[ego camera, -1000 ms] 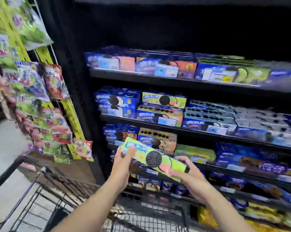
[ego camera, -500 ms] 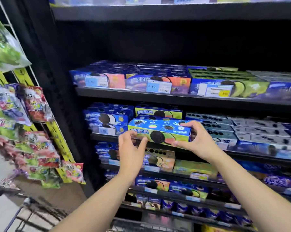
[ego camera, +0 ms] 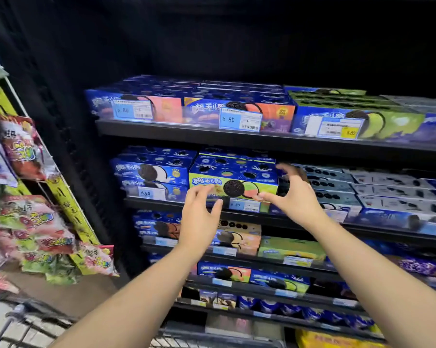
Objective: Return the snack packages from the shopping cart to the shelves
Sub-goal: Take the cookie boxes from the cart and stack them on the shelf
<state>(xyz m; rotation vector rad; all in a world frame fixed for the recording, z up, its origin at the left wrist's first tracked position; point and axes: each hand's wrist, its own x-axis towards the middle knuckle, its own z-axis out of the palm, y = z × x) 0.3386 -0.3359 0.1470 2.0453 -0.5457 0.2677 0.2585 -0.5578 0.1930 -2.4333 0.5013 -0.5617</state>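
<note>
Box: I see the green-and-blue cardboard cookie box (ego camera: 233, 188) on the second black shelf (ego camera: 161, 203), front face out, at the front edge.
Writing on it: white lettering 奥利奥 on a blue patch, beside a dark sandwich cookie and a pink-and-green cream picture.
Neighbours: stacked blue cookie boxes (ego camera: 149, 172) with the same lettering just to its left, pale blue-grey boxes (ego camera: 387, 194) to its right.
Left hand (ego camera: 199, 217): grip wide, holding nothing, fingers spread at the box's lower left corner; too blurred to tell whether they touch.
Right hand (ego camera: 294, 197): grip wide too, thumb by the lower right corner, fingers fanned out and blurred.
Price tags: the blue tag (ego camera: 244, 205) under the box reads 6.80, the one on the top shelf (ego camera: 239, 120) reads 6 80, and a yellow sticker (ego camera: 350, 132) further right reads 5.80.
Side rack: red and green candy bags (ego camera: 26, 149) hang at left.
Cart: the wire shopping cart (ego camera: 23, 325) shows at bottom left; I cannot tell what is in it.
</note>
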